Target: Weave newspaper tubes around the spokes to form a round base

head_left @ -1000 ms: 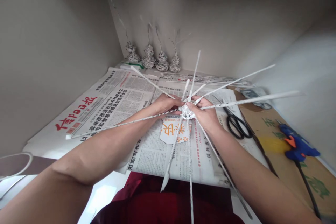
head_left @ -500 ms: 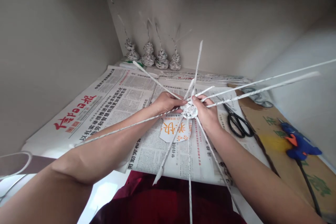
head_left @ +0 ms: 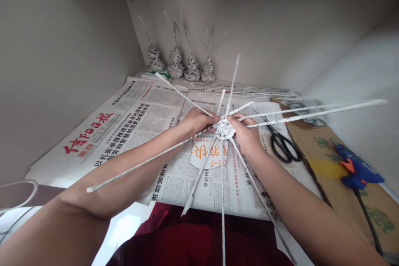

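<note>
A small round woven paper base (head_left: 225, 129) is held between my hands, with several rolled-paper strands radiating from it like spokes. My left hand (head_left: 201, 121) pinches its left edge, thumb on top. On the other side my right hand (head_left: 245, 131) grips the rim with the thumb near the centre; two long strands (head_left: 318, 114) run out to the right past its fingers. One strand (head_left: 140, 162) lies across in front of my left forearm. Beneath the base, a white paper piece with orange characters (head_left: 207, 154) rests on the newspaper (head_left: 174, 183).
Several gourd-shaped woven pieces (head_left: 192, 70) stand along the back wall. Thin paper rolls (head_left: 246, 91) lie before them. Black-handled scissors (head_left: 285, 145) are right of my right hand. A blue glue gun (head_left: 358, 166) sits on cardboard (head_left: 327, 170), near a clear roll of tape (head_left: 304, 112).
The long strand on the right has swung downward and its far end now lies close to the other one. The base has tilted slightly; both hands keep their hold.
</note>
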Available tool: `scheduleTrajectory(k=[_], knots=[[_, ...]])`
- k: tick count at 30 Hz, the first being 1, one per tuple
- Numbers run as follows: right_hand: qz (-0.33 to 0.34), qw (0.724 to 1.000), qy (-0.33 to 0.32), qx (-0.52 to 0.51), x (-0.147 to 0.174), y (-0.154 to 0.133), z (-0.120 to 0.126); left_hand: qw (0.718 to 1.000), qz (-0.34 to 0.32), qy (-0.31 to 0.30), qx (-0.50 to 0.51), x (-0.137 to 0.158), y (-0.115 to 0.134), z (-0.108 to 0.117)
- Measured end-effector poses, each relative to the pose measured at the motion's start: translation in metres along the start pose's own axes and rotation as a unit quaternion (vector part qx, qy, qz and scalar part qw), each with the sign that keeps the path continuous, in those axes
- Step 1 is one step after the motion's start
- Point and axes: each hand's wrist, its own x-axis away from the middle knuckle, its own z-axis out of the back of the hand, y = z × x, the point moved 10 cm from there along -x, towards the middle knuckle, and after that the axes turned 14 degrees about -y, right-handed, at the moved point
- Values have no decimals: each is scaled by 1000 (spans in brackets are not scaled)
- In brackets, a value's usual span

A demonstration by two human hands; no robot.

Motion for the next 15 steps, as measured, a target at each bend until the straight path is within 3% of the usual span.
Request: scheduleTrajectory(k=[15], knots=[[13, 994, 29, 107, 2, 0, 7, 999, -13, -4, -36, 0, 1, 0]])
